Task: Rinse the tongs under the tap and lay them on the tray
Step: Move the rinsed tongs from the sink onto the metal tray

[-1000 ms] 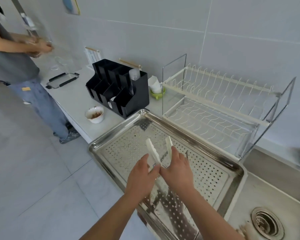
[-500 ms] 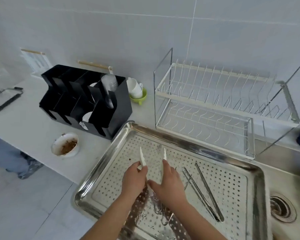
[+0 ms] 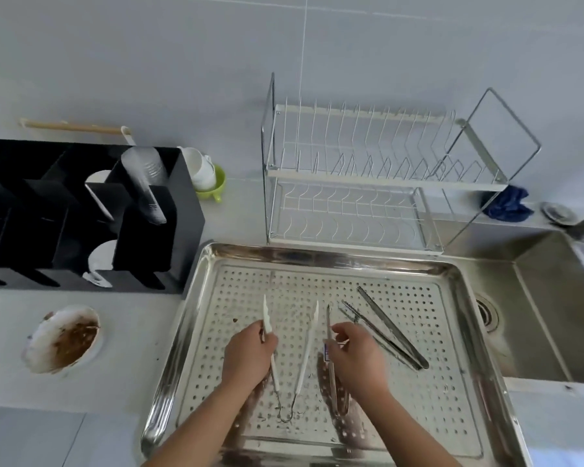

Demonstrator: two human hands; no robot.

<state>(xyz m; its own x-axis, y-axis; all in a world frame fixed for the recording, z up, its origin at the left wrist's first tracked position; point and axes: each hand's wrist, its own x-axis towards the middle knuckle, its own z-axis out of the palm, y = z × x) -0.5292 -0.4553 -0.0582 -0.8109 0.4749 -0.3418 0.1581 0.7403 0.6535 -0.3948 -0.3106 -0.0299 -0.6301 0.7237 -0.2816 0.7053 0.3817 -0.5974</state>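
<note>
Currently the white-tipped tongs point(image 3: 306, 348) lie in the tray point(image 3: 317, 254) at lower centre of the frame, long axis running up-frame, hinge at the bottom. The left hand point(image 3: 248, 353) grips their left arm. The right hand point(image 3: 356, 355) pinches slim metal tongs point(image 3: 328, 320) just beside.

Left hand point(image 3: 250, 357), right hand point(image 3: 358, 358): both bare. Forearms bare behind each grip, to the frame edge.

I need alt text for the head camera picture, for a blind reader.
Over a perforated steel tray, the left hand grips white-tipped tongs and the right hand holds thin metal tongs. Another metal pair lies on the tray; a sink is to the right.
</note>
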